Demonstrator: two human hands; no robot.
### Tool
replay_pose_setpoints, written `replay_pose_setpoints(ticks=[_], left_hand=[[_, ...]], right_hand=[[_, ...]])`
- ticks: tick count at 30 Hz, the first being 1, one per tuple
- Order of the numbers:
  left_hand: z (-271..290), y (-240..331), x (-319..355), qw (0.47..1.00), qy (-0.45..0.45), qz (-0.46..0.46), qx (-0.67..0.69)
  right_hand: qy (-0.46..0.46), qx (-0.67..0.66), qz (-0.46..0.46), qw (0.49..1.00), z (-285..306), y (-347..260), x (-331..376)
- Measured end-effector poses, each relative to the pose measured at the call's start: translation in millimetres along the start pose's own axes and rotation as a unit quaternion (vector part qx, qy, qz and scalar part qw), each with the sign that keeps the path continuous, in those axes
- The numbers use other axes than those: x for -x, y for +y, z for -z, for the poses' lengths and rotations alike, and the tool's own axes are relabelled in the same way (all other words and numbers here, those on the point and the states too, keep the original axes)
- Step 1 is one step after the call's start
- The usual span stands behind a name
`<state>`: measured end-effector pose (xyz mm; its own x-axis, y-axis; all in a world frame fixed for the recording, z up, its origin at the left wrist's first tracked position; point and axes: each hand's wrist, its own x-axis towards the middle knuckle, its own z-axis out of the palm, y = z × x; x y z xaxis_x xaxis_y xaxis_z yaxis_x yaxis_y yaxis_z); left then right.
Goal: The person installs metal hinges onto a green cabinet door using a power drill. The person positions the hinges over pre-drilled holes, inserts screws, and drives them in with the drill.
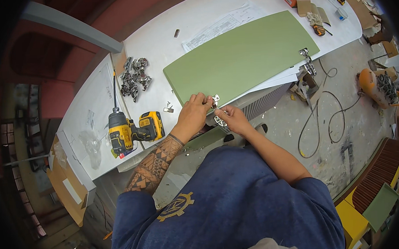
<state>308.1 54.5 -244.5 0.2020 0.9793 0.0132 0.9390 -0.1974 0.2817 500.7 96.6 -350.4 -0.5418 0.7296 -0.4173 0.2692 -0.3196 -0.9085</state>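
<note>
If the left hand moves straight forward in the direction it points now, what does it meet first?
Probably the green panel: the left hand already touches its near corner beside the metal hinge, with fingers aimed across the board. Depth is unclear.

A: Single view, head-worn fisheye, left of a side-by-side pair. Looks steeply down over the wearer's own chest onto the white worktable [168,40].

B: Orientation?

A: Upright, not mirrored. Forearms enter from the lower edge; left hand [193,111] and right hand [231,118] sit just below centre, close to the lens.

B: Distortion?

A: Strong. The table edge and green panel [241,54] bow toward the rim; dark vignette at the corners. Floor visible far right.

B: Overlap with another view?

A: None recorded here.
</note>
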Motion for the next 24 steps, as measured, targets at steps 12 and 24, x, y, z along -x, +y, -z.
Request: replay_pose_setpoints(ticks=[12,24], left_hand=[[-3,-1,3,1.000,0.007,-0.004,-0.010],[-8,10,5,0.997,0.019,0.023,-0.066]], right_hand=[[-0.040,-0.136,-0.051,0.989,-2,-5,8],[-0.041,-0.147,-0.086,0.985,-1,-21,8]])
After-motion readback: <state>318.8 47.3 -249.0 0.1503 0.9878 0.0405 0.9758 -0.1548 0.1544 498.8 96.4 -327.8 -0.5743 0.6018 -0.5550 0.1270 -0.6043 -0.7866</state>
